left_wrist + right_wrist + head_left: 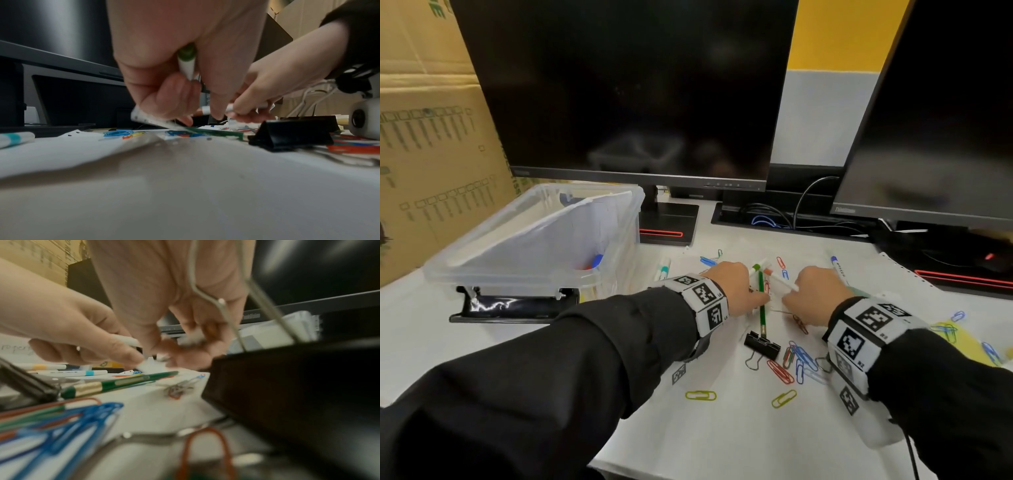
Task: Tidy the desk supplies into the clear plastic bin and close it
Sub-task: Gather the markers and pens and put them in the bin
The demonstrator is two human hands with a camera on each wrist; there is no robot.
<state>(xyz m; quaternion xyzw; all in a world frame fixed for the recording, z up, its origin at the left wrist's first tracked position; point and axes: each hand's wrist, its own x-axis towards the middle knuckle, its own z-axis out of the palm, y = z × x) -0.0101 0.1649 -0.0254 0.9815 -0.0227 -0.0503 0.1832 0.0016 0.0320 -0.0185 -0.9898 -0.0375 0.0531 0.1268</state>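
The clear plastic bin (pixel 619 219) stands at the left of the desk, with its lid (pixel 534 240) lying tilted across the open top. My left hand (pixel 756 293) grips a white marker with a green cap (pixel 756 268), which also shows in the left wrist view as the green-capped marker (pixel 187 63). My right hand (pixel 789 295) holds a white marker with an orange cap (pixel 779 278). Between the two hands a green pencil (pixel 762 305) lies on the white paper, and a black binder clip (pixel 762 346) sits at its near end. The right wrist view is blurred.
Several coloured paper clips (pixel 796 363) are scattered over the paper. A teal marker (pixel 662 269) lies beside the bin and a blue marker (pixel 839 269) to the right. Two dark monitors (pixel 637 102) stand behind. Cardboard boxes (pixel 431 154) line the left. Yellow notes (pixel 955 339) lie far right.
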